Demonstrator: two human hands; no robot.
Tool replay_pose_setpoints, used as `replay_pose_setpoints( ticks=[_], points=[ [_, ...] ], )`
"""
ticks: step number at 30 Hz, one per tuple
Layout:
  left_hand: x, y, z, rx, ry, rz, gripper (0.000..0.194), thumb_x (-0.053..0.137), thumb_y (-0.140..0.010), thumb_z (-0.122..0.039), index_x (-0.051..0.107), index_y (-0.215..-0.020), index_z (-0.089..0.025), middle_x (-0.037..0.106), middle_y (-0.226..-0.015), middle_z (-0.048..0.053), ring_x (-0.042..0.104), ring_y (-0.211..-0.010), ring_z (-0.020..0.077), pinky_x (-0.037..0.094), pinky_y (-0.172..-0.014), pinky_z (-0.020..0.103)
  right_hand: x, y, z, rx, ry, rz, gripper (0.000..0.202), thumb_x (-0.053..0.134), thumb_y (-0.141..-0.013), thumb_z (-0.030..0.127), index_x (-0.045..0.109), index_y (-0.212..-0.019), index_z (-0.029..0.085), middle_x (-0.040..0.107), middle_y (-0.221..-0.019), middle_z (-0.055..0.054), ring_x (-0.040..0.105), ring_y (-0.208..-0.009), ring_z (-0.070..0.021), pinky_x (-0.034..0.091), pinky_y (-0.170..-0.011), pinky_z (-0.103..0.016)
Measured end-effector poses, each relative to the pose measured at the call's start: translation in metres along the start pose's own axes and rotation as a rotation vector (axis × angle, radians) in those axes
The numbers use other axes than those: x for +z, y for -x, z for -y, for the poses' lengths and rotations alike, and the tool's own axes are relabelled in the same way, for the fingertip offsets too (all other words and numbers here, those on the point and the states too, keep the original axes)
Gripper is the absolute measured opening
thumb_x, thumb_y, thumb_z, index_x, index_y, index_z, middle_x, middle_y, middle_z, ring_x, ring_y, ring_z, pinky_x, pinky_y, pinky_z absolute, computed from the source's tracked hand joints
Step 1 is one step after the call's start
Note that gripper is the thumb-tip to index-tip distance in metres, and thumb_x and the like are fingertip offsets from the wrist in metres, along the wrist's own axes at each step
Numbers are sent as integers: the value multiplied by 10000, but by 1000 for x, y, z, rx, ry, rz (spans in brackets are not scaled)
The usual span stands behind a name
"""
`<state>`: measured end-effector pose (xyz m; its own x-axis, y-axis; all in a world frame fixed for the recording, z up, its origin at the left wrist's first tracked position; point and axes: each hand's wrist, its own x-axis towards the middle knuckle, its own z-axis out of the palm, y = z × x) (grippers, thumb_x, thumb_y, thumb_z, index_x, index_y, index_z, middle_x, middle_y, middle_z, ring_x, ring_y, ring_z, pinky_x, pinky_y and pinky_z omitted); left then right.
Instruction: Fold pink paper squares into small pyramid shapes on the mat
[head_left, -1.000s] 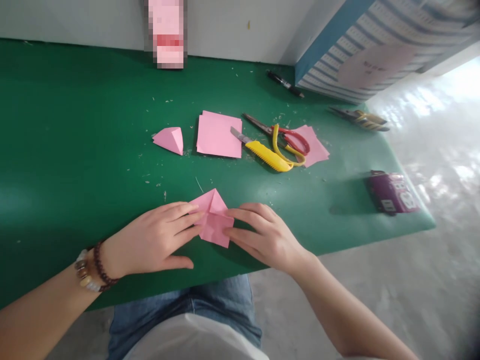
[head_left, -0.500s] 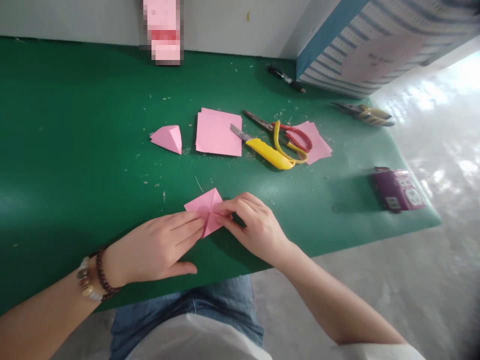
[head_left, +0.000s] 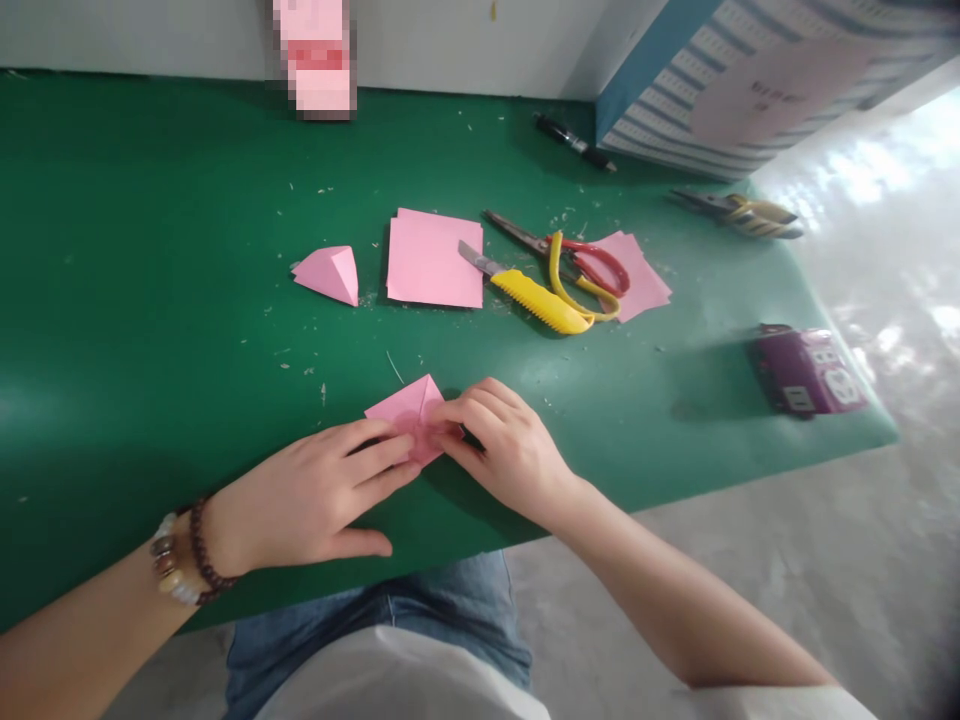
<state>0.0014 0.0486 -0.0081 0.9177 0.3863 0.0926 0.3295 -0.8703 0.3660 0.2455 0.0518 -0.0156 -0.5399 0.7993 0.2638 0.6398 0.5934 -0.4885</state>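
A small pink paper (head_left: 403, 405) with creases and folded flaps lies on the green table near its front edge. My left hand (head_left: 322, 490) rests flat on it, fingers spread, the fingertips pressing its lower left part. From the right, my right hand (head_left: 510, 450) pinches the paper's right side between thumb and forefinger. Its fingertips cover that edge. Farther back are a folded pink paper piece (head_left: 330, 273) and a stack of square pink sheets (head_left: 433, 262).
A yellow utility knife (head_left: 540, 303) lies with its blade over the stack, beside scissors (head_left: 592, 265) that overlap more pink sheets (head_left: 646, 280). A pen (head_left: 574, 142), pliers (head_left: 742, 213), a purple box (head_left: 810, 370) and a striped box (head_left: 720, 90) stand or lie along the back and right.
My left fingers have spread and slid slightly right and down over the pink paper. My right hand keeps its pinch almost in place. The view has shifted a little.
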Motion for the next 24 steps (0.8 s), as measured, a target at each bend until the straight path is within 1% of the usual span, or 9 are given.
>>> replay_pose_setpoints(
  ticks=[5, 12, 20, 24],
  points=[
    [0, -1, 1, 10, 15, -10, 652, 636, -880, -444, 449, -1404, -104, 558, -1381, 119, 459, -1299, 291, 409, -1105, 437, 0, 0, -1, -1, -24, -1, 47, 544, -946, 192, 586, -945, 174, 654, -788, -46, 530, -731, -176, 486, -717, -330],
    [-1, -2, 1, 2, 15, -7, 676, 656, -867, -430, 436, -1420, -110, 542, -1407, 92, 443, -1317, 279, 382, -1132, 424, 0, -1, -1, -1, -32, 12, 48, 538, -944, 183, 585, -950, 180, 647, -791, -47, 524, -740, -184, 488, -715, -337],
    [-3, -3, 1, -5, 31, -32, 674, 648, -875, -402, 421, -1431, -96, 552, -1398, 88, 419, -1333, 274, 344, -1158, 404, 1, -2, -3, -7, -32, 7, 54, 539, -937, 171, 592, -941, 181, 646, -798, -51, 525, -746, -189, 491, -718, -344],
    [-4, -3, 2, -6, 41, -19, 729, 654, -868, -418, 374, -1458, -95, 523, -1424, 103, 408, -1341, 271, 354, -1153, 409, 0, -2, -2, 8, -32, 25, 78, 525, -945, 180, 600, -929, 185, 649, -804, -50, 527, -756, -189, 490, -720, -349]
  ],
)
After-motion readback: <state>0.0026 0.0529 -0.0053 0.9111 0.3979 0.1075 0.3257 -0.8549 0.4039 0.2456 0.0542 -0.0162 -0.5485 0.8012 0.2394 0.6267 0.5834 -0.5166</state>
